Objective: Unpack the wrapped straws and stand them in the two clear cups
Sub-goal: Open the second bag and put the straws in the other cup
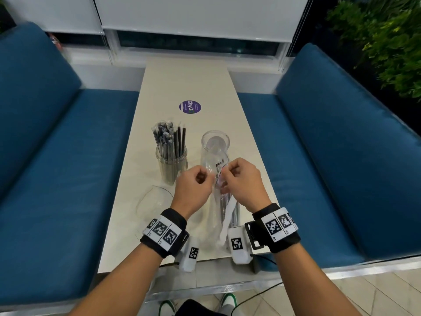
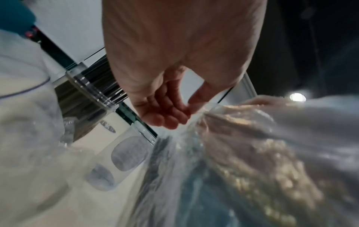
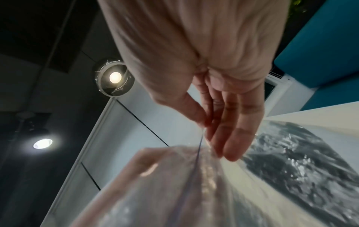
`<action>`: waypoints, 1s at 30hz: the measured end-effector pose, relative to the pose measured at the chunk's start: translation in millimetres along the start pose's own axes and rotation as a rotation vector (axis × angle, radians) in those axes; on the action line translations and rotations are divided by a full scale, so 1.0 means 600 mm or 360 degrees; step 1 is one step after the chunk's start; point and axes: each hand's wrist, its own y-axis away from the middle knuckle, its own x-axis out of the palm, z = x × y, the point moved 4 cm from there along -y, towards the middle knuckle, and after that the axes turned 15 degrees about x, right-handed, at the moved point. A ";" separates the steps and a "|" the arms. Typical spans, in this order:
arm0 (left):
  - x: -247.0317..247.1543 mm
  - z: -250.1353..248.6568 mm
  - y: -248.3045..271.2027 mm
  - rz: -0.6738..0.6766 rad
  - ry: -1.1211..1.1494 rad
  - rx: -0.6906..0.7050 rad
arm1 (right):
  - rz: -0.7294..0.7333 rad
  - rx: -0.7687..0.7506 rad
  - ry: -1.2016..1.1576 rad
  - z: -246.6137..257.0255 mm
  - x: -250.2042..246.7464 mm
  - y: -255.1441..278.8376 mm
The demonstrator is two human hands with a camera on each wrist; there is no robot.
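Both hands hold a clear plastic bag point(image 1: 219, 213) of dark straws up over the near part of the table point(image 1: 186, 83). My left hand point(image 1: 206, 179) and right hand point(image 1: 224, 176) each pinch the bag's top edge, close together. The left wrist view shows the left hand's fingers point(image 2: 170, 116) curled at the bag point(image 2: 252, 145). In the right wrist view, thumb and fingers point(image 3: 223, 135) pinch the bag's point(image 3: 174, 184) strip. A clear cup point(image 1: 171, 165) at the left holds several straws, some wrapped. An empty clear cup point(image 1: 215, 144) stands behind the hands.
A second piece of clear plastic point(image 1: 155, 199) lies near the table's left edge. A round purple sticker point(image 1: 189, 106) sits farther back. Blue benches point(image 1: 57, 156) flank the narrow table on both sides, and a window closes its far end.
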 end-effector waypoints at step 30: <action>0.051 0.020 -0.026 -0.0105 0.0586 -0.0749 | 0.0122 -0.0063 -0.0025 -0.077 -0.021 -0.017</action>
